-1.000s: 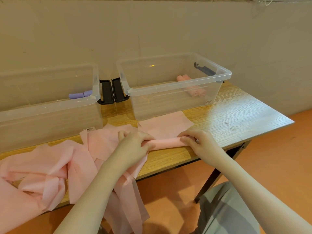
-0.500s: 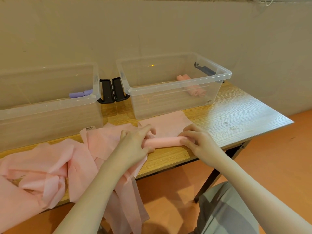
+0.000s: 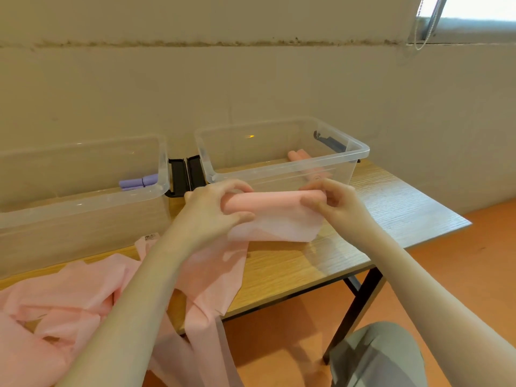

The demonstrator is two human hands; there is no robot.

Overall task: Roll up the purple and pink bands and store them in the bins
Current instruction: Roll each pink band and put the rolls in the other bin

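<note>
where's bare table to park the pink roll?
Bare wood on the table right of the right bin, out to the corner. A smaller strip lies along the front edge below the pink roll both hands hold. Crowded: loose pink bands cover the left; the left bin fills the back.

Bare forearms, grey trousers (image 3: 377,356)

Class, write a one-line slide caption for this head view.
Both hands, left and right, roll a pink band before the bins.

Both forearms reach forward; the left hand (image 3: 212,210) and right hand (image 3: 332,202) face each other, fingers (image 3: 243,216) curled in a grip.
</note>
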